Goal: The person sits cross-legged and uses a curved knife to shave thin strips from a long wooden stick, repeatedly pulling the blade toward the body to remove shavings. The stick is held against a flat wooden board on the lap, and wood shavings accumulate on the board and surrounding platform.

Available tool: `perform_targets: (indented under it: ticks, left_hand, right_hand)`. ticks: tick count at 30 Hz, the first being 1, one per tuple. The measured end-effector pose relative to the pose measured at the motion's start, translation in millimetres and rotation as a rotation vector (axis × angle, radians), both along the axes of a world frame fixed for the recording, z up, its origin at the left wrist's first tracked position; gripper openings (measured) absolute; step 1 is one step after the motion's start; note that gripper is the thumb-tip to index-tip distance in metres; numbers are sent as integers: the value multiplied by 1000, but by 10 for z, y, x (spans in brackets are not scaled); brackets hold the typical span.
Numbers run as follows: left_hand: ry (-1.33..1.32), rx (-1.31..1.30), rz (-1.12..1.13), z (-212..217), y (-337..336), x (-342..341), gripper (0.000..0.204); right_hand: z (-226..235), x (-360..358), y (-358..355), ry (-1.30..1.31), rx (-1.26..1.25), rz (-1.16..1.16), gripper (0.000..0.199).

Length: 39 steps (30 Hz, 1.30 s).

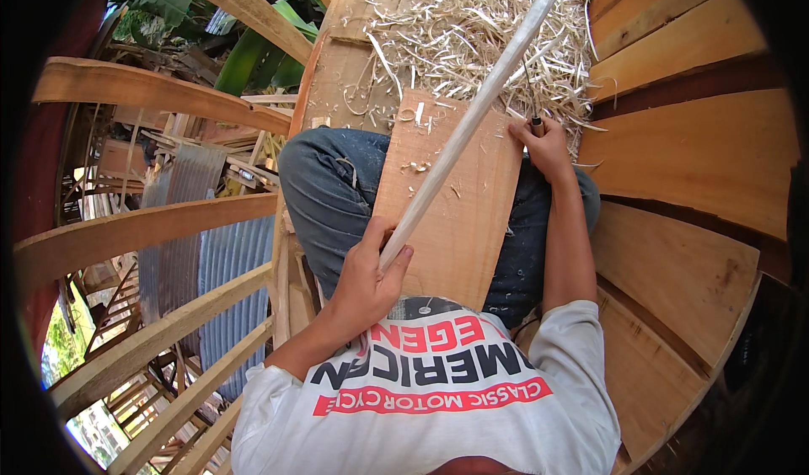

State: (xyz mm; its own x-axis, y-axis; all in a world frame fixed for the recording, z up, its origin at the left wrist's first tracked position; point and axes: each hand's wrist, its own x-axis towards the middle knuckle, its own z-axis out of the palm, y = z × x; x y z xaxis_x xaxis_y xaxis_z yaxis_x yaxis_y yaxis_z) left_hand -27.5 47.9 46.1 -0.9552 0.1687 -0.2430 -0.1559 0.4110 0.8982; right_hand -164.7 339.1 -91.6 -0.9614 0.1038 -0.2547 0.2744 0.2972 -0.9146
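My left hand (364, 281) is closed around the lower end of a long, pale wooden stick (472, 121). From there the stick slants up and away to the far right, past the top of the picture. A flat wooden board (447, 214) lies across my lap beneath it, with a few curled shavings on its surface. In my right hand (549, 148), beside the board's far right corner, is a knife (537, 126) with a dark handle. Its thin blade points away from me and is hard to make out against the shavings.
Wood shavings (438, 41) lie heaped on the plank floor (337, 79) ahead of me. A wall of wooden planks (691, 138) stands close on my right. Wooden rails (152, 231) run along the left, with corrugated sheets (236, 281), scrap wood and green leaves beyond them.
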Motion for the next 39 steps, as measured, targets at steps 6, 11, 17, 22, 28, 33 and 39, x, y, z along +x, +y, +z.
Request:
perform_targets:
  ticks: [6,11,17,22,28,33,39]
  left_hand:
    - [-14,88,-13,85,70,-121,24]
    - [-73,194,-103,15,82,-137,29]
    - [-352,326,-131,-146,-98,136,39]
    - [-196,119,-94,-263,-481,410,33]
    - [78,-417,66,-21,-1183,324,21]
    - [492,-816,39,219,-1795,235,33]
    - [633,-1030,83,615,-1805,47,40]
  right_hand:
    - [-51,-5,-21,38,76,1,27]
    - [-119,46,-111,155,160,-258,27]
    - [19,182,-150,245,-111,-464,22]
    - [155,261,-208,386,-281,-416,19]
    - [689,360,-465,576,-394,-319,22]
    - [1217,187,-533,740,-138,-90,20]
    - [1506,-10,-742,976,313,162,25]
